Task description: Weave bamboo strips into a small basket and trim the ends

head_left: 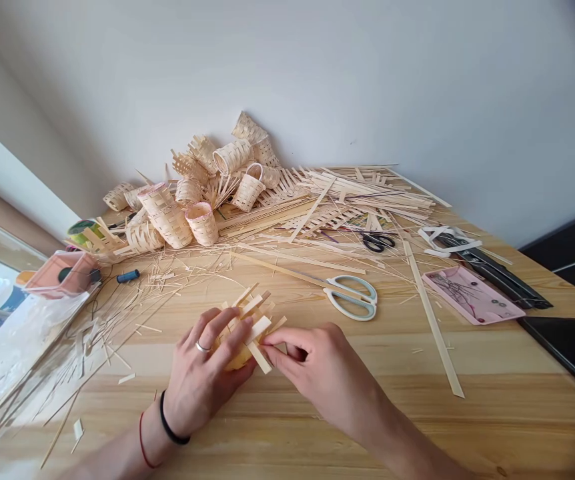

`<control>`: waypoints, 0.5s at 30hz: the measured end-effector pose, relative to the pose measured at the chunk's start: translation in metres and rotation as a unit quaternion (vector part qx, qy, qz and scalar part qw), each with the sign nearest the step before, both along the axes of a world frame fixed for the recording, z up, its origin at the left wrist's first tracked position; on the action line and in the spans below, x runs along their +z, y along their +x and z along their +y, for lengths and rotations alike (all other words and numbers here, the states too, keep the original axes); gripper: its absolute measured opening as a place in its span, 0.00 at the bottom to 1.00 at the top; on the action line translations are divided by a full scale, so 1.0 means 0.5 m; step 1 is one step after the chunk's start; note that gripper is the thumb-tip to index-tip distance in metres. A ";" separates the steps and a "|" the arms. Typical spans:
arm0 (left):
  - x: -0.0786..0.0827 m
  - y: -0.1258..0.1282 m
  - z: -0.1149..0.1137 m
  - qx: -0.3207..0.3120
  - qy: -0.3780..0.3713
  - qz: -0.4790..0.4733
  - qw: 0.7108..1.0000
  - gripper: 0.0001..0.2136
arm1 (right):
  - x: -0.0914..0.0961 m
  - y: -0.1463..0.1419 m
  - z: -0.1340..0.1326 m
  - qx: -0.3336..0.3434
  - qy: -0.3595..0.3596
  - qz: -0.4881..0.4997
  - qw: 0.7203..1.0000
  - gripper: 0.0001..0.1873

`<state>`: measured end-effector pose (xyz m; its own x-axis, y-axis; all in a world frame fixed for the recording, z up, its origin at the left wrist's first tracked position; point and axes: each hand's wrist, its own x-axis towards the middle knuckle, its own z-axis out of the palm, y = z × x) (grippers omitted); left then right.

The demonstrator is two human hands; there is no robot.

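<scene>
A small woven basket (238, 361) of pale wood strips, with loose strip ends sticking out, is held above the table. My left hand (207, 363), with a ring on one finger, is wrapped round its near left side and hides much of the weave. At the basket's right edge, my right hand (312, 363) pinches thumb and forefinger together at a strip end (278, 325). How much of the strip lies between those fingertips is hidden. Just beyond the hands rest scissors (352, 298) with pale blue and white handles.
Finished woven baskets (201, 223) and bundles of strips (367, 190) pile against the wall. Black scissors (378, 241), a pink tray (472, 297) with pins, and a long flat strip (432, 320) lie right. Left are a pink box (62, 275), a blue tube (128, 276) and scraps.
</scene>
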<state>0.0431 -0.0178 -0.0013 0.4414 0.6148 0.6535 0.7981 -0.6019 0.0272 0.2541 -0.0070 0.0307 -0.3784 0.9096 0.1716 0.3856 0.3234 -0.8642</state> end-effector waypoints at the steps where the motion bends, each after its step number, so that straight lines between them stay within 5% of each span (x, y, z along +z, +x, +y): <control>1: 0.001 -0.001 0.000 0.000 -0.009 -0.019 1.000 0.21 | 0.004 0.003 -0.001 0.009 0.009 0.019 1.000 0.13; 6: 0.007 -0.020 -0.002 -0.021 -0.102 -0.136 0.985 0.27 | 0.012 0.038 0.024 -0.086 0.091 0.121 0.985 0.09; 8: 0.004 -0.030 -0.003 -0.049 -0.156 -0.193 0.968 0.29 | 0.005 0.053 0.046 -0.110 0.050 0.145 0.982 0.10; 12: -0.004 -0.039 -0.006 -0.092 -0.213 -0.297 0.926 0.29 | -0.008 0.060 0.070 0.040 -0.118 0.209 0.970 0.25; 15: -0.006 -0.039 -0.008 -0.100 -0.200 -0.319 0.921 0.31 | -0.010 0.046 0.063 0.106 -0.170 0.244 0.949 0.28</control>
